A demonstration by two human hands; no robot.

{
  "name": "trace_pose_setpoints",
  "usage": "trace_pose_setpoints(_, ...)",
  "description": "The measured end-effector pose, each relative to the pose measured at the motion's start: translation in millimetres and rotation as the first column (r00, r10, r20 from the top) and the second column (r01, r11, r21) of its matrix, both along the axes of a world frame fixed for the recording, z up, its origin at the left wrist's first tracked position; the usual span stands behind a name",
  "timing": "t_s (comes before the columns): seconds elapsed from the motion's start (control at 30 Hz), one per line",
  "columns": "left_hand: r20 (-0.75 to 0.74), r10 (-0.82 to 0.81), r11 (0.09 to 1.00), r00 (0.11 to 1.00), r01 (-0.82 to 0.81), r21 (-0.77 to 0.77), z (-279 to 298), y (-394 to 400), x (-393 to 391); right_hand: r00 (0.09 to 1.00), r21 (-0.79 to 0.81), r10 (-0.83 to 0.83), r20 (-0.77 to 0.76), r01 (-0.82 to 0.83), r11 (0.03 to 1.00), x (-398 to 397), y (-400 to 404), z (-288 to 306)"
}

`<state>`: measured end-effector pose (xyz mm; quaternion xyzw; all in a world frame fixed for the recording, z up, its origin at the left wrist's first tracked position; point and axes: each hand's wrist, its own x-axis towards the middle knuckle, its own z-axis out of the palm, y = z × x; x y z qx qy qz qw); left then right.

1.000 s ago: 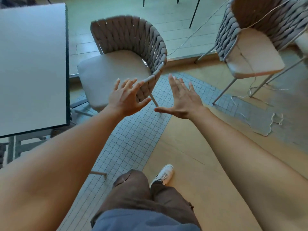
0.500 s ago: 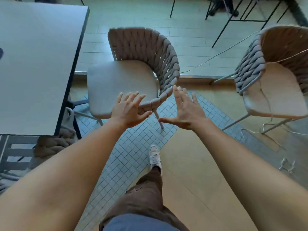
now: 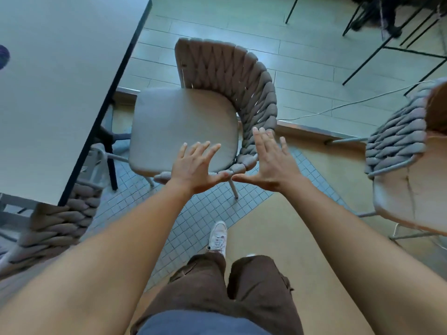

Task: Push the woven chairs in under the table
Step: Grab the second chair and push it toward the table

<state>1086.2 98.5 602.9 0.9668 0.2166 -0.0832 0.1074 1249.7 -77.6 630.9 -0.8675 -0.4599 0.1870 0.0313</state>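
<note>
Both hands, left hand (image 3: 193,166) and right hand (image 3: 271,163), reached with fingers spread, gripping nothing. They neared the woven chair (image 3: 217,105), likely to push it toward the table (image 3: 60,68).

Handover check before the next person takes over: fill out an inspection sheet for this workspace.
Surface: pale grey rectangular table top with dark edge, bare but for a dark round object at its left edge.
Job's things: woven rope chair with grey seat cushion, pulled out beside the table; second woven chair far right; a third partly under the table.
Clutter: nothing seen.
Hands: left hand and right hand open, fingers spread, at the near chair's armrest; contact unclear.
Cables: thin pale cord across the floor.
Surroundings: tiled and wood-tone floor; black metal frames top right.
</note>
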Motion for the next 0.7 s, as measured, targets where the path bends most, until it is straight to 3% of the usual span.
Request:
trace_pose_setpoints(0.43,-0.278,0.236,0.963,0.931,-0.262,-0.057,-76,-48,58,0.921,-0.108,0.382,-0.078,-0.388,0.915,110,25,-71)
trace_pose_setpoints(0.6,-0.313,0.293,0.943,0.903,-0.328,-0.061,-103,-59,93,0.815,-0.135,0.577,-0.052,-0.578,0.805,157,45,-109)
trace_pose_setpoints(0.7,-0.307,0.304,0.940,0.902,-0.337,-0.058,-116,-63,106,0.679,-0.213,0.734,-0.010,-0.718,0.662,178,58,-128)
